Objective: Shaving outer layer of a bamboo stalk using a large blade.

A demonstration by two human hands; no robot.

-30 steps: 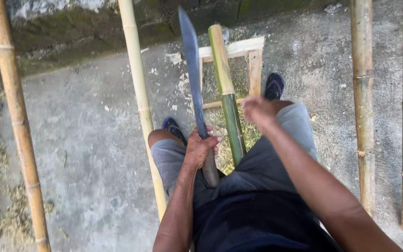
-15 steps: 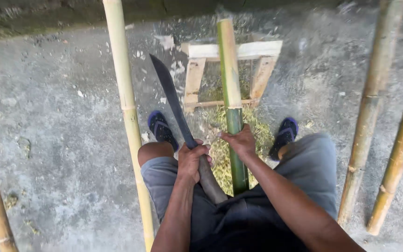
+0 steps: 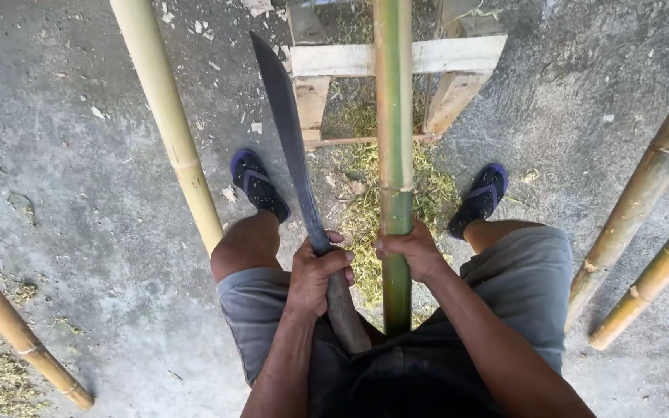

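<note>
A long green bamboo pole (image 3: 393, 116) runs from between my knees up over a wooden stand (image 3: 443, 58). My right hand (image 3: 416, 251) grips this pole at mid-length. My left hand (image 3: 317, 275) is closed on the handle of a long dark machete (image 3: 288, 131), whose blade points away from me, just left of the pole and roughly parallel to it. A heap of green shavings (image 3: 365, 201) lies under the pole between my feet.
Yellow bamboo poles lie on the concrete floor: one (image 3: 168, 116) left of my leg, another (image 3: 17, 333) at lower left, two (image 3: 644, 209) at right. My feet wear dark sandals (image 3: 257, 184).
The view has dropped and come closer. The machete has swung from tilted left to nearly parallel with the pole, and my right hand has settled lower on the green pole.
</note>
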